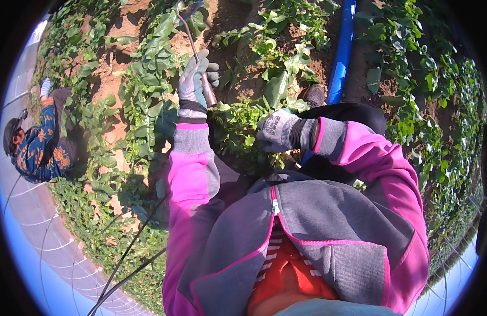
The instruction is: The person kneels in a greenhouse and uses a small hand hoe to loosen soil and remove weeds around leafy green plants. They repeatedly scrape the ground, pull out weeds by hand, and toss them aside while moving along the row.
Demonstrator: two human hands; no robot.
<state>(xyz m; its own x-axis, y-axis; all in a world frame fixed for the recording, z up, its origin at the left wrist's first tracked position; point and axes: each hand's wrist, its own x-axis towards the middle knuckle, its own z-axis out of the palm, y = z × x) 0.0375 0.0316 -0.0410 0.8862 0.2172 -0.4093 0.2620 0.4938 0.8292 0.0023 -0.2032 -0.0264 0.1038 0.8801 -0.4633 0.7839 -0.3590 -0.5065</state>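
My left hand point(196, 81), in a grey knitted work glove, is wrapped around the handle of a small hand hoe point(208, 87). The hoe's thin metal neck curves up to a blade at the top edge of the view, half hidden among leaves. Lower and to the right, my right hand point(279, 129) wears a matching glove that bears writing. Its fingers curl down at the leafy green plants point(243, 124) between my legs. What they hold, if anything, is hidden beneath the hand. Broad leaves point(277, 87) rise just beyond it.
A blue hose point(341, 59) runs along the soil past my shoe point(313, 95). Rows of low leafy plants point(409, 51) grow on both sides, with bare soil point(113, 75) between some. Another person point(42, 138) crouches at far left, near plastic greenhouse sheeting point(26, 213). Dark cords point(128, 274) cross lower left.
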